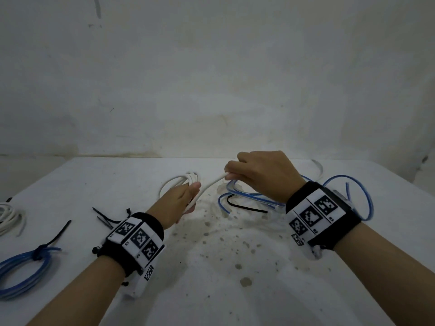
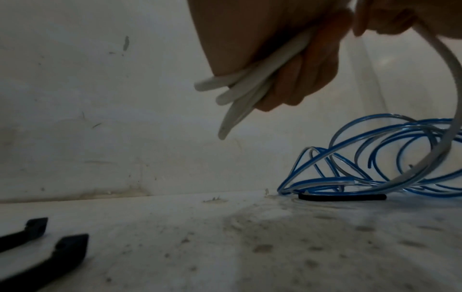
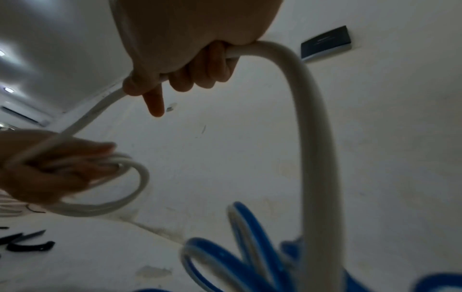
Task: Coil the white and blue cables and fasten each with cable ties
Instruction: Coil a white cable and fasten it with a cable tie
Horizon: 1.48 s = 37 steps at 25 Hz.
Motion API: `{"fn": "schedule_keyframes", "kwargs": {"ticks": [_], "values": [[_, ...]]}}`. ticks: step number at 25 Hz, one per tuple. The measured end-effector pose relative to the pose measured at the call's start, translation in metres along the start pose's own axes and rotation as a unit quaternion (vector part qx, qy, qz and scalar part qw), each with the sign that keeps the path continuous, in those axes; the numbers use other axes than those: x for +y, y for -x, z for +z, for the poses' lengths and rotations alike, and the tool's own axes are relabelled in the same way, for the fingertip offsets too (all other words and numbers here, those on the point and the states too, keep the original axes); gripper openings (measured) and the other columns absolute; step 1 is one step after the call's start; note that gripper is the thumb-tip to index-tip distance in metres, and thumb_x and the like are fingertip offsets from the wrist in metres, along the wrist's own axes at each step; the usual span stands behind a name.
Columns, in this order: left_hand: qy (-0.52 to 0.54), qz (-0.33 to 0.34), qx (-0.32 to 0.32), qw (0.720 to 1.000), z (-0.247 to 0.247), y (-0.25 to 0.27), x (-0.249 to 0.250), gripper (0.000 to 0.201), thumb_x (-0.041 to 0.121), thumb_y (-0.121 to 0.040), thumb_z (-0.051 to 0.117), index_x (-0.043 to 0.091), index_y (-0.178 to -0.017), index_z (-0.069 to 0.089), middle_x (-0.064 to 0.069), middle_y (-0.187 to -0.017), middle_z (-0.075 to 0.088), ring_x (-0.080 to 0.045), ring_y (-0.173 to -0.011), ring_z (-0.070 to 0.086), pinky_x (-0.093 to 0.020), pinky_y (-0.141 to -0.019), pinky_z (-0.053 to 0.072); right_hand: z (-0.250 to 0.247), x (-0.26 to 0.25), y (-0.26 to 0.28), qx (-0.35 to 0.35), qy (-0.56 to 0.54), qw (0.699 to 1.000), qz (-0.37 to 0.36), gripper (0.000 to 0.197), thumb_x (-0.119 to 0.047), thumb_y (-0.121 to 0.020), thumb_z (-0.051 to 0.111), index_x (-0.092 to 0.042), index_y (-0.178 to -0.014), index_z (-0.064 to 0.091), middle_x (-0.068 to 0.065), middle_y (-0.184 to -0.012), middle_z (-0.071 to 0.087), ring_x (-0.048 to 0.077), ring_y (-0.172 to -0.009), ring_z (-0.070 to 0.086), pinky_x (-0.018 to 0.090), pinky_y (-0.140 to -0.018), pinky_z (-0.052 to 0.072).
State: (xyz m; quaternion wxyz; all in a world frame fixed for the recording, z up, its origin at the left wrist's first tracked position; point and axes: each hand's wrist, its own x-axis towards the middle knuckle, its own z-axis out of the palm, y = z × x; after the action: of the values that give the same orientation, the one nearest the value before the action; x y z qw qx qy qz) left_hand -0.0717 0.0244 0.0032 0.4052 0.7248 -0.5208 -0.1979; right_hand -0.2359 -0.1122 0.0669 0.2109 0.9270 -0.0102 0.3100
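My left hand [image 1: 186,198] grips white cable [image 1: 209,185] loops | my right hand [image 1: 261,175] pinches its free run | loose blue cable [image 1: 247,196] lies right, near.

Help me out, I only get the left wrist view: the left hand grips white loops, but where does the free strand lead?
Observer: To the right hand, which grips the white cable a little beyond the left hand; the strand runs straight between the hands.
Reviewer: Are any coils finished?
Observer: Yes, a blue coil with a dark tie round it lies at the near left of the table.
Reviewer: Any white one?
Observer: A white coil lies at the far left, cut off by the frame edge; I cannot tell whether it is tied.
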Motion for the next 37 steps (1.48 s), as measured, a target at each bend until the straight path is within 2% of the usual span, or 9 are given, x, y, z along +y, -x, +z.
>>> {"fn": "schedule_keyframes", "kwargs": {"ticks": [5,8,16,18,22,25,30,33,37], "values": [[0.195,0.011,-0.096,0.976,-0.003,0.014,0.012,0.047,0.047,-0.094,0.029,0.012,-0.065,0.035,0.007,-0.039,0.032,-0.001,-0.032,0.023,-0.012,-0.038,0.021,0.010,0.026,0.001,-0.049,-0.031,0.996,0.075,0.051,-0.057,-0.087,0.029,-0.018,-0.069,0.056,-0.002,-0.054,0.054,0.020,-0.043,0.051,0.016,-0.042,0.017],[0.139,0.009,-0.110,0.984,-0.017,0.026,0.003,0.058,0.066,-0.070,0.051,0.014,-0.053,0.034,0.009,-0.036,0.029,-0.002,-0.031,0.021,-0.010,-0.037,0.021,0.003,0.038,0.002,-0.113,-0.091,0.974,0.174,0.038,-0.052,-0.090,0.039,-0.021,-0.082,0.059,-0.006,-0.072,0.059,0.017,-0.065,0.054,0.028,-0.054,0.034],[0.175,-0.011,-0.120,0.977,-0.031,0.043,0.007,0.054,0.066,-0.058,0.057,0.019,-0.046,0.032,0.006,-0.039,0.023,-0.007,-0.034,0.016,-0.014,-0.037,0.020,-0.006,0.053,-0.008,-0.083,-0.138,0.940,0.301,0.040,-0.054,-0.085,0.051,-0.019,-0.065,0.057,-0.004,-0.048,0.040,0.012,-0.049,0.039,0.027,-0.052,0.031],[0.282,0.033,-0.150,0.947,-0.027,0.043,0.026,0.047,0.061,-0.066,0.056,0.023,-0.046,0.036,0.009,-0.035,0.023,-0.004,-0.029,0.017,-0.013,-0.035,0.021,0.006,0.051,-0.012,-0.092,-0.163,0.923,0.337,0.043,-0.055,-0.085,0.050,-0.017,-0.065,0.058,-0.003,-0.047,0.038,0.014,-0.048,0.038,0.027,-0.051,0.030],[0.580,0.146,-0.127,0.791,-0.029,0.031,0.071,0.042,0.046,-0.081,0.049,0.022,-0.050,0.038,0.007,-0.033,0.016,-0.007,-0.025,0.014,-0.016,-0.034,0.016,0.030,0.030,-0.013,-0.079,-0.239,0.898,0.360,0.046,-0.052,-0.089,0.045,-0.016,-0.066,0.061,-0.003,-0.045,0.033,0.013,-0.045,0.035,0.028,-0.051,0.029],[0.622,0.182,-0.007,0.761,-0.039,0.014,0.089,0.046,0.046,-0.085,0.032,0.021,-0.046,0.037,0.006,-0.026,0.022,-0.009,-0.026,0.010,-0.017,-0.034,0.016,0.042,0.008,-0.007,-0.110,-0.293,0.896,0.315,0.043,-0.048,-0.094,0.038,-0.021,-0.071,0.063,-0.002,-0.055,0.050,0.014,-0.050,0.044,0.030,-0.052,0.033],[0.478,0.175,0.156,0.846,-0.056,-0.005,0.079,0.050,0.046,-0.098,0.014,0.019,-0.061,0.034,0.010,-0.035,0.029,-0.001,-0.029,0.022,-0.015,-0.036,0.017,0.061,-0.028,0.008,-0.269,-0.189,0.921,0.210,0.039,-0.043,-0.100,0.023,-0.022,-0.096,0.055,-0.001,-0.072,0.052,0.014,-0.057,0.044,0.027,-0.052,0.032],[0.306,0.153,0.216,0.914,-0.061,-0.008,0.060,0.042,0.038,-0.099,0.025,0.019,-0.062,0.031,0.011,-0.038,0.032,-0.001,-0.035,0.024,-0.012,-0.037,0.023,0.069,-0.037,0.014,-0.321,-0.119,0.926,0.160,0.030,-0.032,-0.102,0.025,-0.011,-0.109,0.046,0.010,-0.086,0.060,0.026,-0.068,0.051,0.031,-0.059,0.033],[0.166,0.136,0.252,0.944,-0.056,-0.011,0.036,0.038,0.027,-0.094,0.046,0.016,-0.059,0.037,0.009,-0.043,0.037,-0.002,-0.038,0.031,-0.014,-0.042,0.030,0.052,-0.050,0.012,-0.295,-0.110,0.946,0.076,0.029,-0.030,-0.102,0.026,-0.008,-0.108,0.044,0.010,-0.079,0.054,0.026,-0.062,0.048,0.031,-0.048,0.027]]}}
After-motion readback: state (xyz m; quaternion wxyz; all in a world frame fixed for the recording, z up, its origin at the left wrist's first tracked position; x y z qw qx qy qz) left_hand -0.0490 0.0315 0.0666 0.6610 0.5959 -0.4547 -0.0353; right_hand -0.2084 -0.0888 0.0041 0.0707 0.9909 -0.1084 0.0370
